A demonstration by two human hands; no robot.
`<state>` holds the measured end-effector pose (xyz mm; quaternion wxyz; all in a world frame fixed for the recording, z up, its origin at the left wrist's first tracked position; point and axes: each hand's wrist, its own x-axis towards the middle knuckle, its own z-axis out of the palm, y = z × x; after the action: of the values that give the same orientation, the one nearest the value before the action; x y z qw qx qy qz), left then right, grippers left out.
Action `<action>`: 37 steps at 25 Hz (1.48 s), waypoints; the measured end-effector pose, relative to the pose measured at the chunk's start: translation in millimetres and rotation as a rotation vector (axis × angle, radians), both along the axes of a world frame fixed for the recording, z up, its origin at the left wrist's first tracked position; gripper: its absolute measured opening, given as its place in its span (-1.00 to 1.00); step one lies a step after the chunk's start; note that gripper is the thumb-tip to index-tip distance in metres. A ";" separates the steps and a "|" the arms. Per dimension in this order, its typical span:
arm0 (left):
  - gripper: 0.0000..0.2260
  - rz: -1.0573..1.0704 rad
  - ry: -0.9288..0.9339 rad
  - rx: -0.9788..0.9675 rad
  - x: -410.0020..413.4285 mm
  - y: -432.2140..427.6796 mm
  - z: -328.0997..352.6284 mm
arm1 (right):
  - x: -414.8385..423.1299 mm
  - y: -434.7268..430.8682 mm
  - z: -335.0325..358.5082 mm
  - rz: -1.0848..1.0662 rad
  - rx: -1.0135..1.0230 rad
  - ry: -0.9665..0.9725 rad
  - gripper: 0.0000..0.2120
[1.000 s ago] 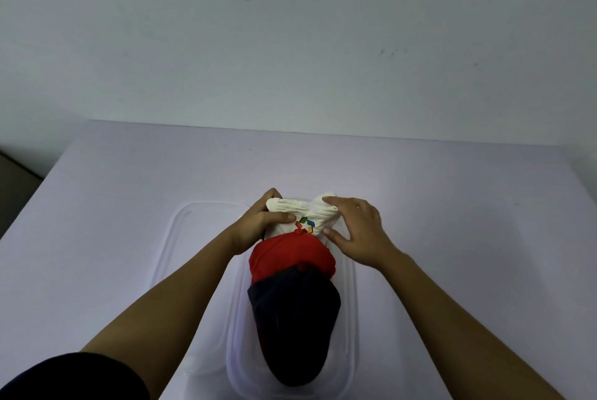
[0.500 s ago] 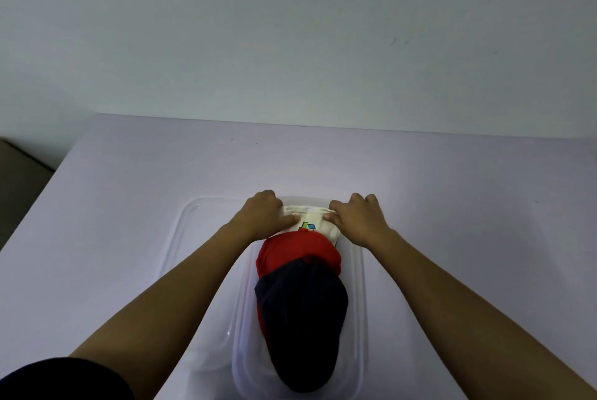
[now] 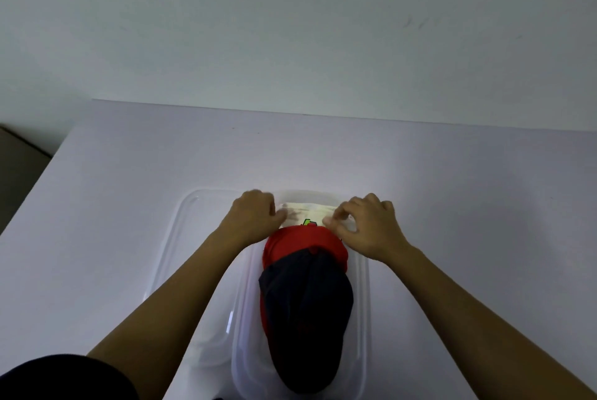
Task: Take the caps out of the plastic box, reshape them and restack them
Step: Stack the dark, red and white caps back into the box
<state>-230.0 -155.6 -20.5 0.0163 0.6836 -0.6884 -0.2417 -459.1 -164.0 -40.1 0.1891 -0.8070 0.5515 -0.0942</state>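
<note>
A clear plastic box (image 3: pixel 363 302) lies lengthwise on the white table, holding three nested caps. The dark navy cap (image 3: pixel 307 315) is nearest me, a red cap (image 3: pixel 300 243) sits under it, and a cream white cap (image 3: pixel 305 212) with a small coloured logo fills the far end. My left hand (image 3: pixel 253 217) has its fingers curled over the white cap's left side. My right hand (image 3: pixel 368 226) pinches the same cap's right edge. Both hands press the white cap down into the box's far end.
The box's clear lid (image 3: pixel 187 254) lies flat on the table just left of the box, under my left forearm. The table's (image 3: pixel 484 189) far edge meets a plain wall. A brown object (image 3: pixel 16 160) shows past the table's left edge.
Both hands have pushed the white cap down and away, from bunched above the box to flattened low in its far end. The camera has tilted a little.
</note>
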 end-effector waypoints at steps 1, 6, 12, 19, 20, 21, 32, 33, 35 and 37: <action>-0.56 -0.059 0.011 0.148 2.1 6.1 0.0 | -2.9 5.1 -1.5 0.054 0.075 0.083 -0.50; -0.64 0.005 -0.005 0.106 -13.7 28.6 -18.1 | 8.9 16.2 -9.5 -0.027 0.119 0.193 -0.60; -0.65 0.192 0.342 -0.312 -24.5 105.1 -6.6 | 5.6 96.0 1.1 -0.004 0.110 -0.371 -0.39; -0.43 0.020 0.318 -0.087 -32.8 140.1 -31.7 | 18.3 156.6 -26.0 0.043 0.155 0.131 0.16; -0.45 0.062 0.322 -0.162 -25.3 139.2 -28.7 | 17.3 156.6 -25.2 0.036 0.156 0.127 0.16; -0.47 0.153 0.313 -0.260 -12.6 141.3 -28.4 | 15.8 158.6 -23.9 0.025 0.157 0.117 0.16; -0.18 0.968 0.075 0.072 116.1 185.0 -74.5 | 11.3 215.3 -28.4 -0.664 0.487 -0.457 -0.49; -0.25 1.017 0.192 0.028 117.4 184.3 -69.5 | 11.2 215.1 -29.1 -0.665 0.474 -0.437 -0.52; -0.41 1.097 0.411 -0.031 122.2 184.7 -49.4 | 10.6 214.7 -28.0 -0.661 0.481 -0.470 -0.51; -0.52 1.092 0.511 -0.160 124.3 184.9 -18.3 | 6.9 214.9 -24.8 -0.644 0.419 -0.478 -0.45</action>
<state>-105.7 29.3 -38.7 0.3539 0.8550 -0.2286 -0.3024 -452.2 51.0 -64.9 0.4314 -0.4943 0.7225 -0.2182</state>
